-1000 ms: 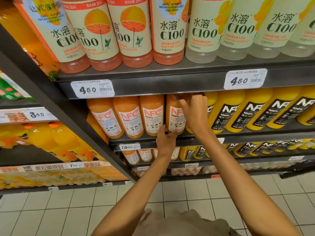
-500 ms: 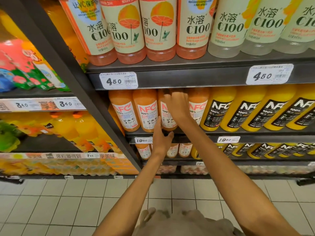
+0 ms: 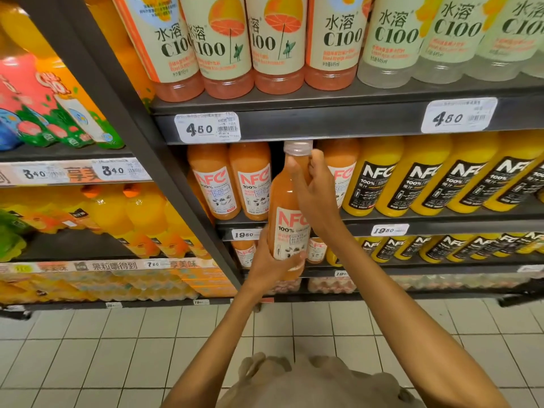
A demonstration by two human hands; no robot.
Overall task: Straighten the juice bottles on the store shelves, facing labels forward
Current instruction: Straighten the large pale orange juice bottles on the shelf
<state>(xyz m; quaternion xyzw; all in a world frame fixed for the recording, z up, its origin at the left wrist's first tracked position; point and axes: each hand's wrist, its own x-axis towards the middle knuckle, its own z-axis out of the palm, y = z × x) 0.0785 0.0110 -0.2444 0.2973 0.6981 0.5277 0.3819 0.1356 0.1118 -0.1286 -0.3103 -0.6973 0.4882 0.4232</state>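
An orange NFC guava juice bottle [image 3: 290, 219] with a white label and a clear cap is out in front of the middle shelf [image 3: 441, 223], label facing me. My left hand [image 3: 272, 265] cups its base from below. My right hand [image 3: 313, 187] grips its neck and shoulder from the right. Two matching NFC guava bottles [image 3: 232, 181] stand on the shelf to the left, one more [image 3: 341, 175] behind my right hand. A dark gap shows where the held bottle stood.
Yellow NFC orange juice bottles [image 3: 435, 178] with black labels fill the shelf to the right. C100 bottles [image 3: 276, 42] line the shelf above. A dark upright post [image 3: 141, 136] divides the left bay. Lower shelves hold more bottles; tiled floor [image 3: 117, 348] lies below.
The guava bottle has come off the shelf and forward, now held in both hands with its label toward me. The view shifted left and closer.
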